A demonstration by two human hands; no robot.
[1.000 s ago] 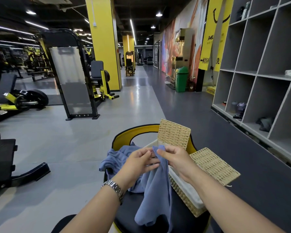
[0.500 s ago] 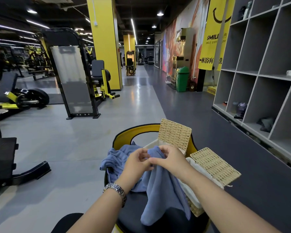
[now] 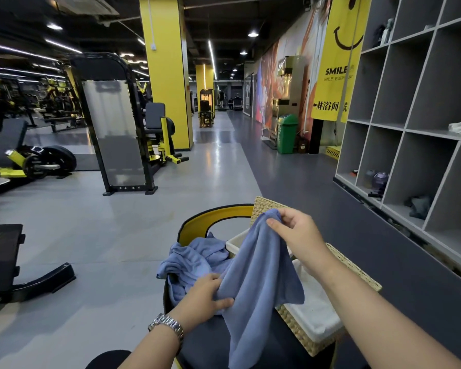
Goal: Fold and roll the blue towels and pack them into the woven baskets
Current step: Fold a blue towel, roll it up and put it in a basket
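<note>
A blue towel hangs stretched between my hands above a black and yellow padded seat. My right hand pinches the towel's top corner, raised over the woven basket. Lower down, my left hand, with a metal watch at the wrist, grips the towel's left edge. The basket has a white cloth lining and its two woven lid flaps stand open. A heap of more blue towels lies crumpled on the seat to the left of the basket.
Grey cubby shelves run along the right wall, holding bottles and a dark cloth. Gym machines and a black bench stand on the left. A yellow pillar and a green bin are farther back.
My hands were together pinching the towel's top. Now my right hand has lifted its corner up and right, while my left hand has slid down the edge, spreading the towel.
</note>
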